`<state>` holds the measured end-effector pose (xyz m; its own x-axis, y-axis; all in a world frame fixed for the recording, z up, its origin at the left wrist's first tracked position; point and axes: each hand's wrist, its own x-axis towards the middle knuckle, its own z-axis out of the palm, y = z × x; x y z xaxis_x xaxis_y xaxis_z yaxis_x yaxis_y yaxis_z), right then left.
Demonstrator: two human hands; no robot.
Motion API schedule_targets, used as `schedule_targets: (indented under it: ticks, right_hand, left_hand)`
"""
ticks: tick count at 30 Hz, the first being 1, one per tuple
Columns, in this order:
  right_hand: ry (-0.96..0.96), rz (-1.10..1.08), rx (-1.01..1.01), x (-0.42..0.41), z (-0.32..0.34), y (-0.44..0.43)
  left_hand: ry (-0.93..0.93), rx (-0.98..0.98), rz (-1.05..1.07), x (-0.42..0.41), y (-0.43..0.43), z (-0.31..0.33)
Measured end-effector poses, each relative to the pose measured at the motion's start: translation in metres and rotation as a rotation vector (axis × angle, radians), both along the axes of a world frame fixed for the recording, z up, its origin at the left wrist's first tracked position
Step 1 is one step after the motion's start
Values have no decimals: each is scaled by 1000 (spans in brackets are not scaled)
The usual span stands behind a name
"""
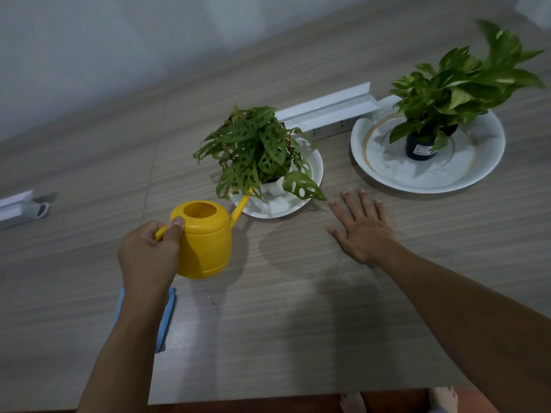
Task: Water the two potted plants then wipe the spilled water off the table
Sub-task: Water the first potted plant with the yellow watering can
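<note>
A: We start with the table [298, 308] — pale wood grain, filling nearly the whole view, a plain grey-white wall behind it. What do we take as our landmark?

B: The can [205, 238], yellow, lifted over the table. Beyond and to the right of its spout stands the near plant [259, 150], holed leaves, in a white pot on a small plate [316, 165]. Farther right of the can, well apart, the far plant [456, 84] sits in a dark pot on a big plate [429, 174].

A: Why plates?

B: We judge they catch overflow. The can's spout reaches under the near plant's leaves towards the pot, so we'd say we are watering at the soil, not the foliage.

A: And the hands?

B: Our left hand [149, 254] is closed around the can's handle, thumb on top. Our right hand [362, 231] lies flat on the table right of the can, fingers spread, holding nothing — bracing us, we think.

A: The cloth [165, 320]?

B: Blue, on the table nearer us than the can, mostly hidden under our left forearm. Handy for wiping.

A: Any spill?

B: A few drops [211, 299] just below the can. Behind the plants a white strip [328, 108] with sockets lies on the table — water should stay off it.
</note>
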<state>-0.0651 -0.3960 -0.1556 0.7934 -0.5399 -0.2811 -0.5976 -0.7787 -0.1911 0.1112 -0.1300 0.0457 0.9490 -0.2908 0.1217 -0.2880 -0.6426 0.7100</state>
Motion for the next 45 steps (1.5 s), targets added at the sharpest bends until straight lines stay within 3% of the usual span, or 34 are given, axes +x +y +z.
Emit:
schedule_targets:
  ticks: [8, 23, 45]
  right_hand:
    - [-62, -7, 32, 14, 1, 23]
    - [-46, -3, 6, 16, -1, 26]
    - [-4, 3, -26, 17, -2, 27]
  left_hand:
    - [28, -13, -2, 1, -1, 2]
    - [-81, 79, -65, 21, -1, 8]
    - [-58, 75, -73, 32, -10, 18]
